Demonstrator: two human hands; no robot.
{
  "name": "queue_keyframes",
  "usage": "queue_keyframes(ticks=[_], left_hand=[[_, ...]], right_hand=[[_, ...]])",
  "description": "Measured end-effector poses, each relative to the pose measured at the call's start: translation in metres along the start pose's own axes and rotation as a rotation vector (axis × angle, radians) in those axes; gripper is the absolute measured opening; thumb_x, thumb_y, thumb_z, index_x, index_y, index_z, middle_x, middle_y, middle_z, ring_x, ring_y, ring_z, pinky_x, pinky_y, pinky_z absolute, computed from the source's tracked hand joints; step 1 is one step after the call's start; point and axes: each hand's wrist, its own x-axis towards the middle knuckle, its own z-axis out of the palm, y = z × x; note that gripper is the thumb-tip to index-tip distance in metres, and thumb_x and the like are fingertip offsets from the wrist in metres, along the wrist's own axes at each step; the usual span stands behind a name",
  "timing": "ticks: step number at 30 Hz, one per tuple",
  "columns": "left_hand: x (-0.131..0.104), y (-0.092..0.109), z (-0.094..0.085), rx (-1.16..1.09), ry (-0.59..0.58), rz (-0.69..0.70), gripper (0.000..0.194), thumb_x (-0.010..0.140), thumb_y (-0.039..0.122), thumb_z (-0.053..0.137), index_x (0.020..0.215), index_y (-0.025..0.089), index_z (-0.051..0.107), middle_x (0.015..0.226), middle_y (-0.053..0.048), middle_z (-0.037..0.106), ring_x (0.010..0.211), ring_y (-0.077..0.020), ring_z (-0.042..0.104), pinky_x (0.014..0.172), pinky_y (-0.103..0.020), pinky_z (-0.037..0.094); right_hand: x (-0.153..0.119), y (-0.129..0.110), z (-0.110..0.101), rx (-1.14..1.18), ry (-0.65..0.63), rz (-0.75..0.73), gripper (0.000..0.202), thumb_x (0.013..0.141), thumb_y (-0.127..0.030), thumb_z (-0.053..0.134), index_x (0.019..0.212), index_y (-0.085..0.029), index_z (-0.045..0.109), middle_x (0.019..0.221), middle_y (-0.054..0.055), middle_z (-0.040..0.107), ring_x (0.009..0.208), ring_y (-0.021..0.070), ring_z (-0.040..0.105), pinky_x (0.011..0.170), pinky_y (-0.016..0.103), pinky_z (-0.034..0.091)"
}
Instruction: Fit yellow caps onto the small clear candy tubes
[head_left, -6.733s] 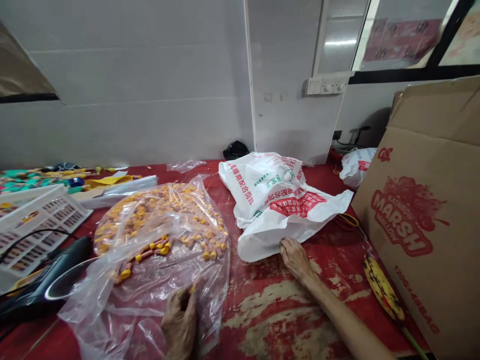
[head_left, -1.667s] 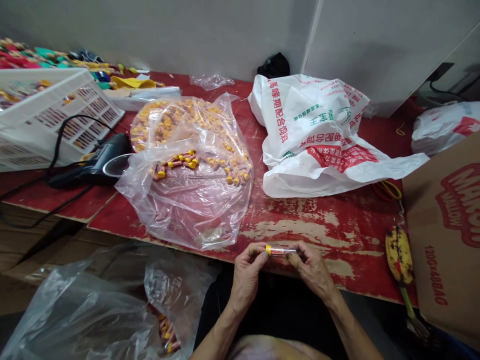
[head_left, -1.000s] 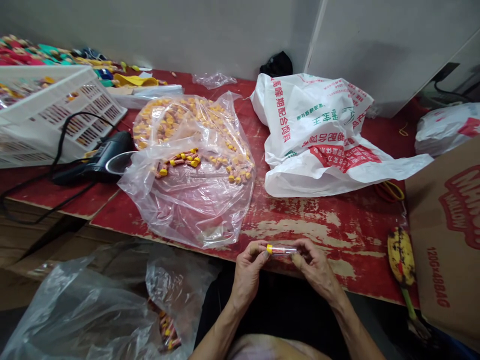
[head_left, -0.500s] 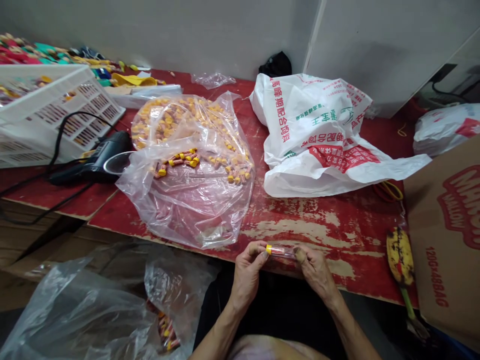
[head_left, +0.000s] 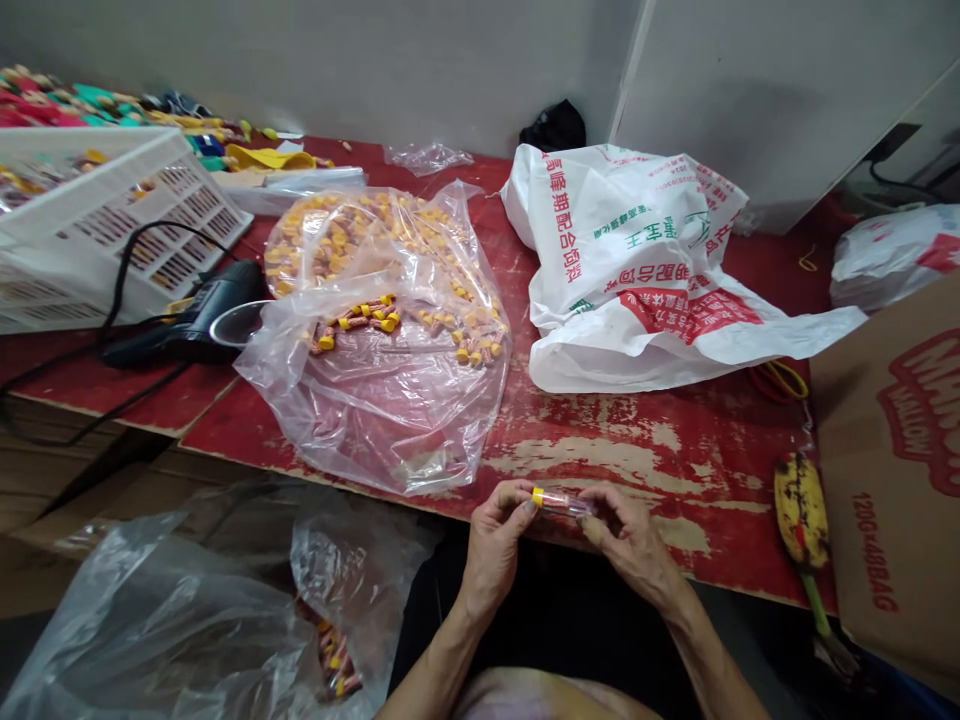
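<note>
A small clear tube (head_left: 564, 504) with a yellow end and reddish contents lies level between my two hands, just over the table's front edge. My left hand (head_left: 496, 545) pinches its yellow end between thumb and fingers. At the other end, my right hand (head_left: 631, 540) has its thumb and fingers closed round the clear tip. Further back on the left, a clear plastic bag (head_left: 420, 420) lies on the red table (head_left: 600, 440), with many similar yellow-ended pieces (head_left: 360, 235) in it and a few on its front part.
A white crate (head_left: 180, 215) and a black heat gun (head_left: 202, 310) stand at the left. Behind my right hand lies a white printed bag (head_left: 630, 260). A banana (head_left: 801, 510) and a cardboard box (head_left: 892, 480) are at the right. Clear plastic (head_left: 180, 620) hangs at lower left.
The fingers of my right hand have shifted their hold on the tube's clear end, with the thumb now lower. My left hand has barely moved.
</note>
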Motion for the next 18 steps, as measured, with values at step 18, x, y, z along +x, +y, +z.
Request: queue_keyframes(ticks=[18], left_hand=[[-0.0029,0.0005,0.0041,-0.054,0.009,-0.032,0.013,0.069,0.027,0.075,0.073,0.016,0.069,0.09,-0.003,0.061,0.073,-0.0123,0.052,0.07,-0.022,0.041]], right_hand=[[-0.0016,0.0009,-0.0031,0.07,0.011,0.01,0.038,0.091,-0.048,0.039,0.082,-0.017,0.058,0.068,0.0,0.055,0.06,0.0136,0.048,0.054,0.023,0.036]])
